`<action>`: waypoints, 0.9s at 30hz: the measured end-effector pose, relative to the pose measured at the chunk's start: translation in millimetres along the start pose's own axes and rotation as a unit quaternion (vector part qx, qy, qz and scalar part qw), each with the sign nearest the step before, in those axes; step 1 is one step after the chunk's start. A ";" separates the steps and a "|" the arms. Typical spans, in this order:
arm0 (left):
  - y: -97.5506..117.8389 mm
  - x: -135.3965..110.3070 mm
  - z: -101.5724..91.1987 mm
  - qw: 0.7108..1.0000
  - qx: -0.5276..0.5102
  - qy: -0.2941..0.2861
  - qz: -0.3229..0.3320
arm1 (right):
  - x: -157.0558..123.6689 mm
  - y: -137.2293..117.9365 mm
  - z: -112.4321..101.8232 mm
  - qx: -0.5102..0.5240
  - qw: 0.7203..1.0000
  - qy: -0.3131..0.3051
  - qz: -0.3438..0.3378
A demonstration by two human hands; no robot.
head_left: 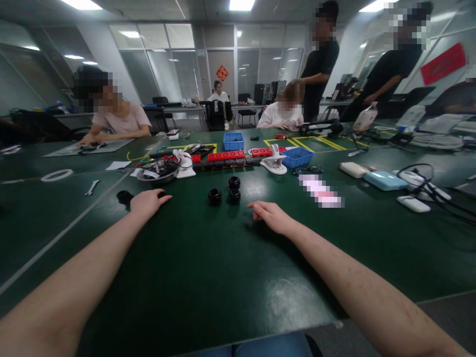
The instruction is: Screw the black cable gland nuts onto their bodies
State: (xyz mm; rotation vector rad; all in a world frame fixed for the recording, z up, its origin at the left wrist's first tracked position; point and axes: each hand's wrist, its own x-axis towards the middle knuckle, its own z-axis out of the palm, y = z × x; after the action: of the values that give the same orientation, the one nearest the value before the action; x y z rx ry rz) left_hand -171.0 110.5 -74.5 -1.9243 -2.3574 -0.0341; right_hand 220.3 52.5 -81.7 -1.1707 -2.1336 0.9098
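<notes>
My left hand [147, 202] rests on the dark green table [208, 267], fingers curled down over a small black part [124, 197] that shows at its left side. My right hand [270, 215] lies on the table with fingers loosely bent, holding nothing that I can see. Between and just beyond my hands stand three small black round parts [227, 192], not touched by either hand.
Farther back lie a bowl of cables [158, 171], red and black strips [226, 157], white clamps [274, 161] and two blue bins [297, 157]. A wrench [91, 187] and tape ring [57, 175] lie left. Devices and cables lie right. Other people sit and stand across the table.
</notes>
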 end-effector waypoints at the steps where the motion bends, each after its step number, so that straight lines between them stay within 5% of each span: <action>1: -0.9 1.3 0.0 1.000 0.002 -0.001 0.000 | -0.2 -0.5 -0.2 -0.002 1.000 -0.001 0.000; 19: -6.5 20.2 2.0 0.999 0.011 0.002 -0.050 | -2.9 -4.9 -1.3 -0.028 1.000 -0.008 -0.009; 27: 1.5 -1.9 6.1 0.994 -0.034 0.102 -0.036 | -3.2 -6.5 -1.1 -0.022 0.999 0.007 -0.026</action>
State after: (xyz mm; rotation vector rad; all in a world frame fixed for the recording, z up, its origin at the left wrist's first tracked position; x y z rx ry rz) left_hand -169.5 109.4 -80.8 -1.7675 -2.3165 -0.3046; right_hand 219.4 47.5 -76.5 -1.1347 -2.1722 0.8337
